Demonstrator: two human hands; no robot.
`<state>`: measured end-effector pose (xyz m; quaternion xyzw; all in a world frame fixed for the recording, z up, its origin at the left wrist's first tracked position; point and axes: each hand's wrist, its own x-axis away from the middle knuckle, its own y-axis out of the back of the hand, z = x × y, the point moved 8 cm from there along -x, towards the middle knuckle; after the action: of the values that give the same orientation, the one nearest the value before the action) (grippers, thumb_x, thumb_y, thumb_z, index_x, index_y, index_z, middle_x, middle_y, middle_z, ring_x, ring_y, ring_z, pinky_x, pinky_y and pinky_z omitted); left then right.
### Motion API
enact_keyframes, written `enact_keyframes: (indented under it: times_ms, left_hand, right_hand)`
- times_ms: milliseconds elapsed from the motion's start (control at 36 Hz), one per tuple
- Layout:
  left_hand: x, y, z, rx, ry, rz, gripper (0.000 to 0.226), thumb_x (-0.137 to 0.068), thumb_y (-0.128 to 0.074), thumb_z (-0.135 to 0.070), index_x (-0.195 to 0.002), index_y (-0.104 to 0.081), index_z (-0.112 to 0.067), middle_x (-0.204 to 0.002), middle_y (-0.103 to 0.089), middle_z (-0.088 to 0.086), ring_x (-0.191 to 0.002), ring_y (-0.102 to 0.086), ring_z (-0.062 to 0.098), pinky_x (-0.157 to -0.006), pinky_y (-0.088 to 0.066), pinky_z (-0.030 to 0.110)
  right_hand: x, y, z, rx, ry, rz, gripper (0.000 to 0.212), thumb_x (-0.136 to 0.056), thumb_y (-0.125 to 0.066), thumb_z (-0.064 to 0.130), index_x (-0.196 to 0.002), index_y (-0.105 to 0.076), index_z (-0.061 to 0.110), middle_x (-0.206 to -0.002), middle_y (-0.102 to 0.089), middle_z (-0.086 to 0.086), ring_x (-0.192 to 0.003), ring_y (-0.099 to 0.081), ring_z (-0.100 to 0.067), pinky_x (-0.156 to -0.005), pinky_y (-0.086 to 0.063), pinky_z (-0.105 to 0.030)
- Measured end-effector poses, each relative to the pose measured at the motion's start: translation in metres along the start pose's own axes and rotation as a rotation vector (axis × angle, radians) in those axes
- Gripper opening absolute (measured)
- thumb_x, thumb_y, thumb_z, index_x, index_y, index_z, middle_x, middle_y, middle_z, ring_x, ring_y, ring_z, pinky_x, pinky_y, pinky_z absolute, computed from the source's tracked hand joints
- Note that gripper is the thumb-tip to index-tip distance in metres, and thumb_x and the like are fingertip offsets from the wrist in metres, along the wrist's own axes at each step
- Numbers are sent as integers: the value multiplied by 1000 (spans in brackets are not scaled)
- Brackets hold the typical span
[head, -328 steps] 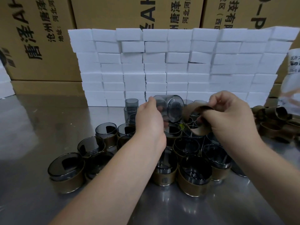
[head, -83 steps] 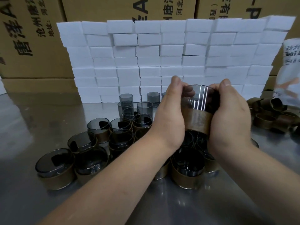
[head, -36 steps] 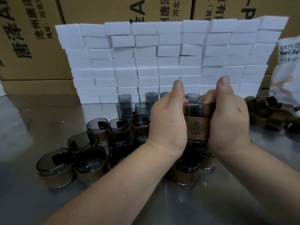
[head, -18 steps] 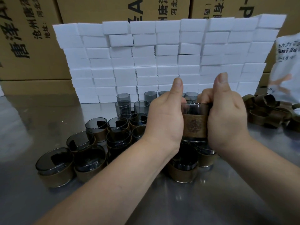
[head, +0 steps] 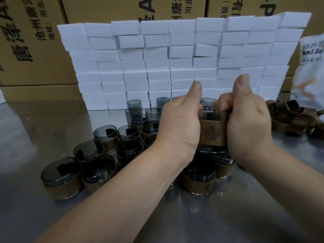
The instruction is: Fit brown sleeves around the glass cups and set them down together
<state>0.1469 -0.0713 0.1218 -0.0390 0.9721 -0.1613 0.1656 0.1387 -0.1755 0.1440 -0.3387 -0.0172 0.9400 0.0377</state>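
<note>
Both hands hold one smoky glass cup (head: 213, 114) upright above the table. A brown sleeve (head: 212, 132) with a round embossed emblem wraps its lower part. My left hand (head: 178, 123) grips the cup's left side and my right hand (head: 249, 123) grips its right side, both thumbs pointing up. Below and to the left stand several sleeved cups (head: 61, 178) in a cluster. Several bare glass cups (head: 134, 105) stand behind them. Loose brown sleeves (head: 289, 118) lie in a pile at the right.
A wall of stacked white foam blocks (head: 175, 64) rises behind the cups on the shiny metal table (head: 228, 216). Cardboard cartons (head: 31, 41) stand behind it. A white printed bag (head: 310, 71) is at the far right.
The cup has come down from tilted at chest height to upright and lower. The sleeve now sits with its emblem facing me. In the last half second almost nothing moved.
</note>
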Motion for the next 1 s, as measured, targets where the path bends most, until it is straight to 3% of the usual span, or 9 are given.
enact_keyframes:
  times_ms: [167,333,444,500,583,667,778,889,1000]
  left_hand:
    - [0,2,2,-12,4,-15,46,-90,-55,-37,-49,-47,-19,-61,-47,7,-59,-46,19,-59,-39,30]
    - [-4,4,-5,-44,-46,-21,55,-92,-50,-43,-43,-51,-18,-46,-51,-6,-43,-48,9,-46,-41,18]
    - [-9,11,-16,-82,-119,-64,63,-93,-45,-46,-36,-49,-20,-43,-50,-9,-44,-49,8,-47,-43,17]
    - [-11,15,-21,-122,-156,-95,64,-94,-41,-48,-36,-46,-22,-42,-45,-11,-44,-45,7,-48,-41,18]
    - [-11,13,-16,-154,-146,-70,64,-95,-36,-51,-37,-49,-25,-41,-45,-12,-41,-44,3,-44,-39,14]
    - [-12,5,-14,-192,-171,45,64,-89,-27,-59,-43,-52,-24,-48,-49,-10,-50,-48,6,-55,-43,25]
    - [-4,-14,-27,-298,-359,399,56,-88,-25,-54,-66,-55,-13,-65,-49,7,-65,-47,20,-66,-39,36]
    - [5,-10,-41,-440,-625,384,49,-91,-31,-31,-64,-47,6,-61,-44,16,-61,-43,22,-59,-35,32]
    - [6,-10,-41,-478,-637,364,31,-87,-38,-32,-57,-38,-27,-53,-34,-11,-53,-34,5,-52,-27,22]
  right_hand:
    - [0,0,-2,29,-1,3,60,-88,-24,48,-36,-31,21,-39,-26,3,-39,-26,-10,-41,-25,-19]
    - [-3,-3,0,-17,30,4,69,-86,-21,60,-42,-28,7,-42,-25,-7,-40,-27,-13,-43,-23,-21]
    - [-6,-18,4,26,33,212,73,-67,-33,88,-51,-55,20,-51,-52,6,-52,-49,-13,-53,-40,-24]
    - [-3,-23,12,207,149,253,63,-80,-38,74,-68,-61,16,-68,-60,-2,-67,-55,-12,-62,-43,-27]
    - [-2,-17,17,223,234,158,57,-90,-35,38,-69,-53,-11,-63,-50,-12,-63,-46,-19,-58,-34,-27]
    - [0,-14,24,237,327,96,65,-86,-30,41,-60,-44,-17,-65,-42,-19,-55,-36,-23,-52,-28,-25]
    - [-5,-1,23,228,310,25,70,-84,-30,46,-58,-40,-18,-57,-36,-23,-52,-32,-26,-48,-25,-26]
    - [-3,-10,18,141,264,96,69,-84,-32,48,-55,-36,-15,-53,-31,-22,-51,-30,-27,-47,-25,-25]
    - [-3,-13,7,54,175,136,61,-83,-33,51,-53,-38,-2,-45,-31,0,-45,-30,-10,-45,-26,-21]
